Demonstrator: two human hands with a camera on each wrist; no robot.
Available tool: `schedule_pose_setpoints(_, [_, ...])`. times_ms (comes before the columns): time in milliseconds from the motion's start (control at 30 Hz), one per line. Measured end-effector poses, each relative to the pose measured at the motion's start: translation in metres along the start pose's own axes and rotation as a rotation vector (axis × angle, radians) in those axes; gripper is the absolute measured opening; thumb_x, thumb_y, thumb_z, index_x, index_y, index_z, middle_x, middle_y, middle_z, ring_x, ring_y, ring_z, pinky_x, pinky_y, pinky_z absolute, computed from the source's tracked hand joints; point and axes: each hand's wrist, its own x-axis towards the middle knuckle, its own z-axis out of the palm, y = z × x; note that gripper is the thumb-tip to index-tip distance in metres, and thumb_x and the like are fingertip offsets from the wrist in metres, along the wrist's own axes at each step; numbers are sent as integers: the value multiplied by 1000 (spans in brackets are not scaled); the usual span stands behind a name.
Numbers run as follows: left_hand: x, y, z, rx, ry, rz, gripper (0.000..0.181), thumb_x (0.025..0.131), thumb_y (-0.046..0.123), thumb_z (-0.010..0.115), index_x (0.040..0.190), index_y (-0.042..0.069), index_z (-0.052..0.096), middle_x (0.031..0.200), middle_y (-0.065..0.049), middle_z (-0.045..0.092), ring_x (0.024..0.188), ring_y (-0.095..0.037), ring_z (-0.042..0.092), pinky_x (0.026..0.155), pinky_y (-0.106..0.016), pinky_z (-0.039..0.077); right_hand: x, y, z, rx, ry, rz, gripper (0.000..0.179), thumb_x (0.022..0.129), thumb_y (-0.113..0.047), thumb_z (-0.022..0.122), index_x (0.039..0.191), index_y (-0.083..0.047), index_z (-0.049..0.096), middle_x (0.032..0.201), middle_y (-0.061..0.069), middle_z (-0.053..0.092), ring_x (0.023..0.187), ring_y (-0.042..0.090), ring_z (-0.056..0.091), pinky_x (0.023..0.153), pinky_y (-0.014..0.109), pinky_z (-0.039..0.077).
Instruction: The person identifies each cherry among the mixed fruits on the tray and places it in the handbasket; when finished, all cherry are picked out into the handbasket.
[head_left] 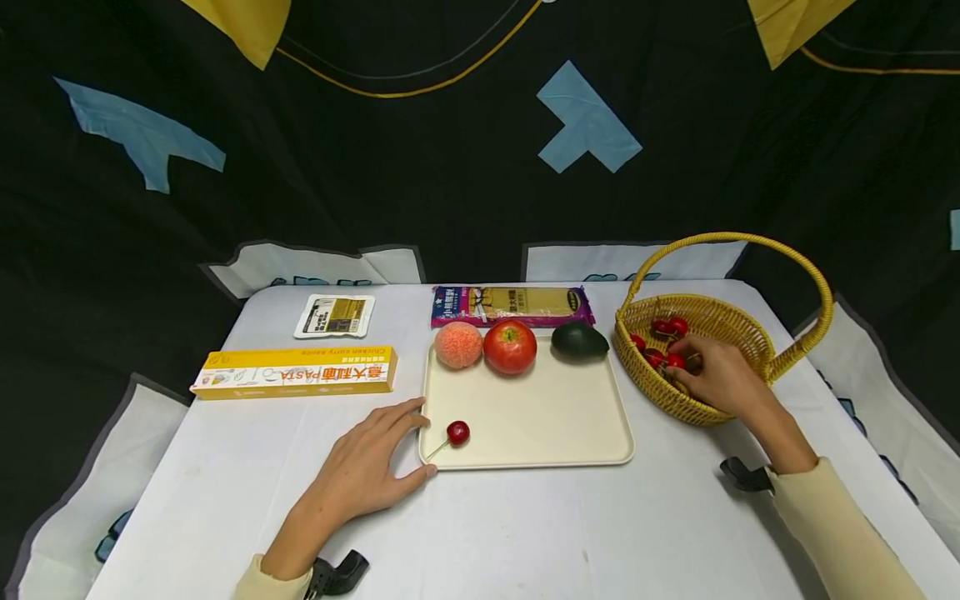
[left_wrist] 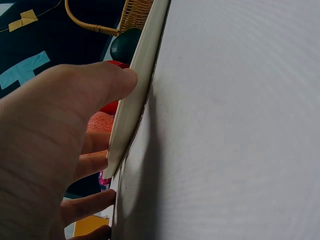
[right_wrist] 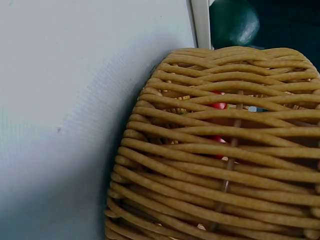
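Note:
A cream tray point(head_left: 540, 417) lies in front of me, with one dark red cherry point(head_left: 458, 432) on its stem near the front left corner. My left hand point(head_left: 363, 467) rests at that corner, fingers spread along the left rim and the thumb touching the front rim; the left wrist view shows the thumb point(left_wrist: 122, 82) against the tray's edge. Inside the wicker basket point(head_left: 693, 408) at right, my right hand point(head_left: 716, 375) pinches a red cherry point(head_left: 675, 361) between thumb and forefinger. Several more cherries point(head_left: 662, 327) lie around it. In the right wrist view the basket wall point(right_wrist: 215, 170) hides this hand.
Along the tray's back edge sit a peach point(head_left: 458, 345), a red apple point(head_left: 510, 347) and a dark green avocado point(head_left: 579, 342). Behind them lies a pasta packet point(head_left: 517, 307). A yellow pasta box point(head_left: 296, 372) and a white pouch point(head_left: 334, 316) are at left. The basket's tall handle point(head_left: 821, 292) arches above it.

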Motion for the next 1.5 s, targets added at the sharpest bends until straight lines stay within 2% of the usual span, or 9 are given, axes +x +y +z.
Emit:
schedule_pose_setpoints(400, [-1, 0, -1, -4, -11, -5, 60, 88, 60, 81, 134, 24, 70, 164, 4, 50, 142, -26, 55, 104, -54, 56, 1, -2, -2, -26, -34, -1, 33, 96, -14, 81, 123, 3, 71, 107, 21, 76, 91, 32, 74, 77, 50, 63])
schedule_pose_setpoints(667, [0, 0, 0, 1, -1, 0, 59, 88, 58, 82, 133, 23, 70, 164, 2, 51, 141, -27, 55, 104, -55, 55, 3, -5, -7, -29, -41, 6, 33, 98, -15, 80, 125, 3, 72, 111, 23, 76, 98, 38, 75, 83, 56, 62])
schedule_pose_setpoints(900, [0, 1, -1, -3, -15, -9, 58, 88, 58, 82, 134, 23, 70, 164, 3, 50, 142, -26, 55, 105, -55, 55, 1, -21, -11, -79, 42, -9, 32, 100, -17, 77, 124, 3, 72, 113, 25, 74, 103, 41, 70, 88, 62, 59])
schedule_pose_setpoints(1100, [0, 1, -1, -3, -7, -2, 58, 89, 58, 81, 134, 24, 70, 164, 4, 50, 142, -26, 55, 104, -55, 55, -3, -44, -15, -93, 111, -41, 32, 100, -18, 77, 126, 0, 72, 114, 24, 74, 101, 39, 70, 84, 60, 59])
schedule_pose_setpoints(1300, [1, 0, -1, 1, 0, 1, 58, 88, 57, 82, 134, 23, 70, 164, 3, 51, 141, -26, 56, 104, -55, 56, -5, -63, -11, -59, 155, -112, 32, 101, -20, 75, 128, -2, 73, 117, 20, 73, 97, 34, 71, 80, 56, 61])
schedule_pose_setpoints(1500, [0, 1, -1, -3, -13, -10, 59, 87, 58, 83, 134, 24, 70, 164, 4, 51, 141, -26, 56, 104, -55, 55, -1, -81, 4, -31, 191, -203, 29, 101, -19, 77, 127, -7, 73, 120, 15, 74, 97, 30, 74, 79, 53, 63])
